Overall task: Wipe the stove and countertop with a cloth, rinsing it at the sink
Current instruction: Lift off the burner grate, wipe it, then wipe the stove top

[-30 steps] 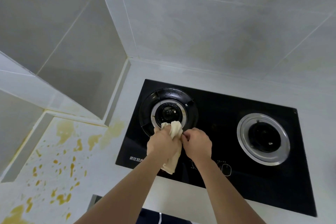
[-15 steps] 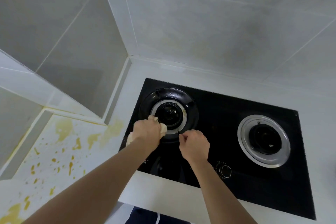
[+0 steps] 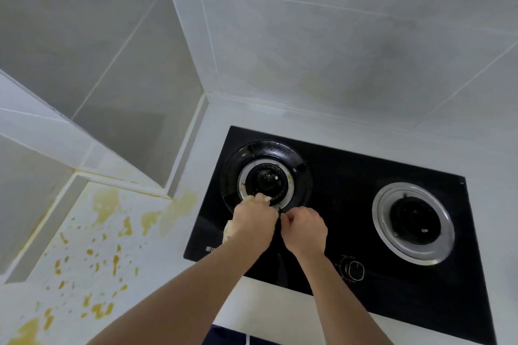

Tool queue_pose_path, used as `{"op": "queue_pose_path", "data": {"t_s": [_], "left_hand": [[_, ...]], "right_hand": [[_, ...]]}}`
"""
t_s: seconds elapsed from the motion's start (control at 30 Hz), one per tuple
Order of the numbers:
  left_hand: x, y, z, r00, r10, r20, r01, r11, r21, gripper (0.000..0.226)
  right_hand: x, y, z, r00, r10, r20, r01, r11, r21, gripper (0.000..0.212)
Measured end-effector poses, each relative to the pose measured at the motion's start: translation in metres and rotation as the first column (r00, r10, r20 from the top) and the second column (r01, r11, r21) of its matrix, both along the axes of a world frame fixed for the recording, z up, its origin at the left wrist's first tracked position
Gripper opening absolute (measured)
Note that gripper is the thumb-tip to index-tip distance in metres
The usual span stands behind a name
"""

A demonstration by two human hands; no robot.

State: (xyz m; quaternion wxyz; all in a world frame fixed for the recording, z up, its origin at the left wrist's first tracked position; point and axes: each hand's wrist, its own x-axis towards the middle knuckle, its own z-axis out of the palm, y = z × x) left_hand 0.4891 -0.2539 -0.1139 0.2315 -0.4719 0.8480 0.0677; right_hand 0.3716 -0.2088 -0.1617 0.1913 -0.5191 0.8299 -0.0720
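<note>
A black glass stove [image 3: 350,176] is set into the white countertop [image 3: 157,260]. My left hand [image 3: 253,221] grips a bunched beige cloth [image 3: 228,232] and presses it on the front rim of the left burner [image 3: 266,179]. Most of the cloth is hidden under the hand. My right hand [image 3: 304,230] sits just to the right, its fingers curled and pinching the front prong of the burner's black pan support [image 3: 280,208].
The right burner [image 3: 413,221] has a steel ring and no pan support. A control knob [image 3: 353,269] sits near the stove's front edge. Yellow stains [image 3: 98,232] spatter the countertop left of the stove. Tiled walls close in behind and to the left.
The cloth hung between both hands a second ago; now it is bunched under my left hand at the burner's front rim. My right hand stayed at the prong.
</note>
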Motion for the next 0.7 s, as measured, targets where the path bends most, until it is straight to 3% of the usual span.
{"op": "queue_pose_path", "data": {"t_s": [0.1,0.27,0.43,0.5,0.7], "left_hand": [[-0.005,0.001,0.000,0.999,-0.006,-0.043,0.007,1.000,0.025,0.044],[0.034,-0.036,0.001,0.986,-0.028,0.162,0.032,0.999,-0.023,0.049],[-0.003,0.000,-0.005,0.992,0.061,-0.107,-0.051,0.994,0.092,0.039],[-0.004,0.000,-0.003,0.982,0.133,-0.137,-0.112,0.982,0.149,0.038],[0.023,-0.032,0.002,0.992,0.052,0.115,-0.054,0.998,0.022,0.045]], "right_hand": [[-0.007,0.000,0.003,1.000,0.015,-0.007,-0.015,1.000,0.024,0.029],[-0.005,-0.001,0.001,0.999,0.026,0.027,-0.026,1.000,-0.001,0.028],[-0.001,0.002,-0.001,0.996,-0.051,0.080,0.047,0.998,0.046,0.031],[-0.004,0.002,-0.001,0.993,-0.064,0.095,0.059,0.997,0.059,0.035],[-0.003,-0.002,0.005,0.996,-0.041,0.075,0.038,0.998,0.042,0.030]]}}
